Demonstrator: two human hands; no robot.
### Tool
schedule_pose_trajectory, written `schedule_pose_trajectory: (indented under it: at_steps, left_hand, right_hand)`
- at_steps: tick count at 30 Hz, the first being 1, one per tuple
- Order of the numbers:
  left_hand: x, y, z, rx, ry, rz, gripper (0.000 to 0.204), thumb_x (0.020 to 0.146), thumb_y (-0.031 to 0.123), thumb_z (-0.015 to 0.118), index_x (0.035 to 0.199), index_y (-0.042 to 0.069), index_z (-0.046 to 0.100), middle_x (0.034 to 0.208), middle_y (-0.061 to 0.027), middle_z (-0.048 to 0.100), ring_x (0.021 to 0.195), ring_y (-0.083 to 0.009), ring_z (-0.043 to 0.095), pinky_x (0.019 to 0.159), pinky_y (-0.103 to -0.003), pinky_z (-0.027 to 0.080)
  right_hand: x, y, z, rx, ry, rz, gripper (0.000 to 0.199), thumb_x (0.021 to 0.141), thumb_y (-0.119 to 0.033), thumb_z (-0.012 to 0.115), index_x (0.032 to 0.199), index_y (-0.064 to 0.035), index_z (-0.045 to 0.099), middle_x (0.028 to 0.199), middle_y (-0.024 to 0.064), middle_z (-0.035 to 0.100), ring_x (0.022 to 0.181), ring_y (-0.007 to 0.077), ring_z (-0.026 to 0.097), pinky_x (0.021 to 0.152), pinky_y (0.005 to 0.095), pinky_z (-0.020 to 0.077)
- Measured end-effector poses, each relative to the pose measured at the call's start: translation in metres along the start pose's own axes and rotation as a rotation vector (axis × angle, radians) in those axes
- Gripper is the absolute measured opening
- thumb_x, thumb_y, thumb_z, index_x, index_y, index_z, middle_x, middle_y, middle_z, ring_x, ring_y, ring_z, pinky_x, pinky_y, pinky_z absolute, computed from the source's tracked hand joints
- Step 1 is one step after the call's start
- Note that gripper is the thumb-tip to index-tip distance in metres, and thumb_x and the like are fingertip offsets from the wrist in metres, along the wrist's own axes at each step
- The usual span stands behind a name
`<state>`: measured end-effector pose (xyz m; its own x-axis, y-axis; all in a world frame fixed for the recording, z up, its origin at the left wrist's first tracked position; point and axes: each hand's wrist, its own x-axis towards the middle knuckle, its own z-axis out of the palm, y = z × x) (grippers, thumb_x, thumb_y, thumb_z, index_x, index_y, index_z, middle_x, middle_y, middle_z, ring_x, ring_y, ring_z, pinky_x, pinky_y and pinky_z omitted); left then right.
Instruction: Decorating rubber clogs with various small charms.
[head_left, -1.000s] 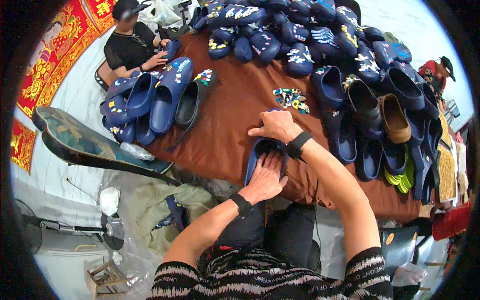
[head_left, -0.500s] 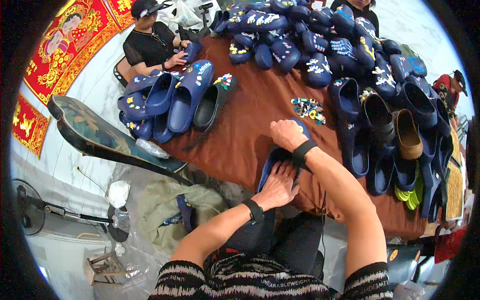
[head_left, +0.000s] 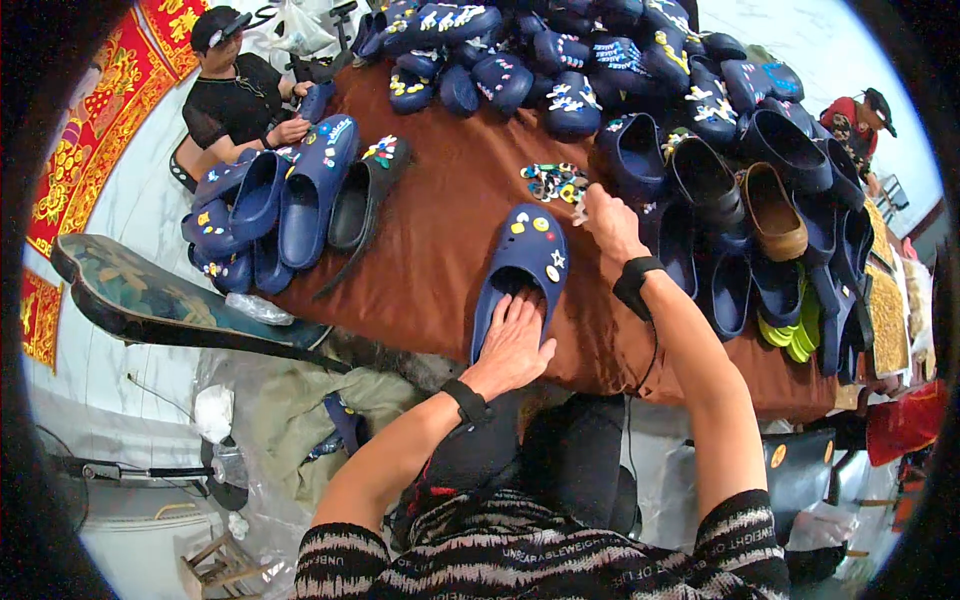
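Note:
A navy clog [head_left: 497, 268] lies on the brown cloth in front of me, its toe pointing away. Small yellow, white and star-shaped charms dot its upper. My left hand [head_left: 512, 345] has its fingers inside the clog's opening, with the thumb at the side, holding it. To the right of the toe, my right hand [head_left: 612, 222] is closed in a pinch beside a small heap of colourful shoe charms [head_left: 556, 183]. Something small and whitish shows at its fingertips, too small to make out.
Decorated navy clogs [head_left: 445, 30] pile up at the back. More clogs stand at the right around a brown clog [head_left: 773, 215], and at the left by a black clog [head_left: 352, 205]. A person [head_left: 235, 90] handles a clog at the far left. A patterned chair back [head_left: 160, 290] leans left.
My right hand has left the clog's toe and moved right, beside the charms, uncovering the charms on the upper. The left hand stays in the clog. The view has shifted.

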<state>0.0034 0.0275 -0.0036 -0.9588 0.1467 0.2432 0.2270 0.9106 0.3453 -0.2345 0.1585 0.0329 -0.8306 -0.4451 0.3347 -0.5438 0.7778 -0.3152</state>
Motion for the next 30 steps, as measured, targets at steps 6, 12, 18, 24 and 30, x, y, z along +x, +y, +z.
schedule_pose_trajectory:
  at_steps: [6,12,18,24,30]
  left_hand:
    - [-0.001,-0.001,0.0,0.001,0.016,0.02,0.066,0.09,0.039,0.056,0.121,-0.019,0.052,0.137,-0.0341,0.046,0.134,-0.0448,0.038,0.118,-0.052,0.019]
    - [0.001,-0.002,-0.001,-0.01,-0.034,0.002,0.07,0.091,0.044,0.056,0.123,-0.018,0.049,0.137,-0.0347,0.045,0.134,-0.0454,0.038,0.118,-0.053,0.02]
    - [0.001,-0.024,-0.028,-0.087,-0.156,0.14,0.072,0.096,0.055,0.046,0.121,-0.013,0.052,0.13,-0.0318,0.05,0.13,-0.0443,0.042,0.116,-0.055,0.022]
    - [-0.001,-0.029,-0.037,0.128,-0.087,0.312,0.068,0.098,0.054,0.042,0.114,-0.01,0.058,0.129,-0.0271,0.054,0.127,-0.0424,0.046,0.114,-0.056,0.024]
    - [0.009,-0.014,-0.036,0.134,-0.153,0.276,0.069,0.097,0.05,0.044,0.121,-0.013,0.055,0.135,-0.0284,0.053,0.132,-0.0401,0.044,0.115,-0.054,0.025]
  right_hand:
    - [-0.005,-0.038,-0.008,-0.07,-0.015,-0.076,0.04,0.094,-0.04,0.057,0.087,-0.0032,0.07,0.091,0.0234,0.069,0.081,0.0418,0.069,0.07,0.0498,0.0547]
    - [-0.01,-0.073,0.001,0.262,-0.06,-0.301,0.03,0.093,-0.031,0.06,0.101,-0.0032,0.068,0.104,0.0226,0.065,0.101,0.0398,0.063,0.087,0.0501,0.0501]
    - [-0.013,-0.067,0.002,0.112,-0.172,-0.192,0.025,0.09,-0.025,0.062,0.103,-0.0034,0.066,0.104,0.022,0.065,0.1,0.0404,0.063,0.086,0.0495,0.0506]
    - [0.003,-0.049,0.003,0.232,-0.261,-0.203,0.03,0.086,-0.028,0.066,0.102,-0.0031,0.062,0.1,0.0204,0.068,0.1,0.0393,0.064,0.084,0.0493,0.0508]
    - [0.007,-0.039,0.015,0.209,-0.262,-0.065,0.039,0.084,-0.036,0.066,0.108,-0.0054,0.064,0.106,0.0205,0.069,0.1,0.0378,0.067,0.084,0.0495,0.0533]
